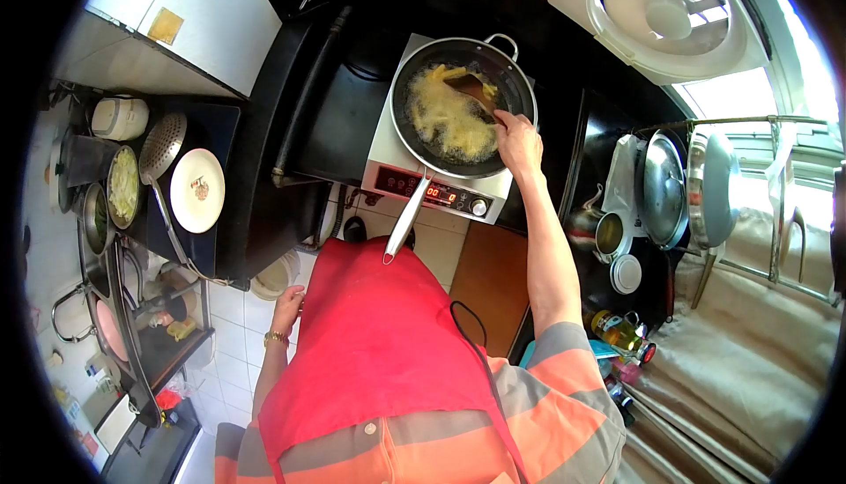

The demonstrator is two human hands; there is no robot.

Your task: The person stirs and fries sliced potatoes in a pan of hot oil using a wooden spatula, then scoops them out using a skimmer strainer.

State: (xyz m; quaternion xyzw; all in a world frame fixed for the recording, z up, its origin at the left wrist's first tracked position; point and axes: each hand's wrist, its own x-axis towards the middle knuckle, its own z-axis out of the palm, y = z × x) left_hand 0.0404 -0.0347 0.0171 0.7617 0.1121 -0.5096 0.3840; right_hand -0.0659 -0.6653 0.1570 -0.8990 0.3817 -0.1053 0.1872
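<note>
In the head view, my right hand is closed around the handle of a brown spatula. The spatula's blade rests among yellow strips, like potato fries, in bubbling oil. They fry in a dark, deep frying pan on a silver induction cooker with a lit red display. The pan's long metal handle points toward me, untouched. My left hand hangs low beside the red apron, its fingers loosely curled with nothing visible in them; the apron's edge partly hides the fingertips.
On the left counter are a white plate, a skimmer, and a bowl of pale green shredded food. To the right are a small pot, hanging lids and an oil bottle. An exhaust fan sits above the right side.
</note>
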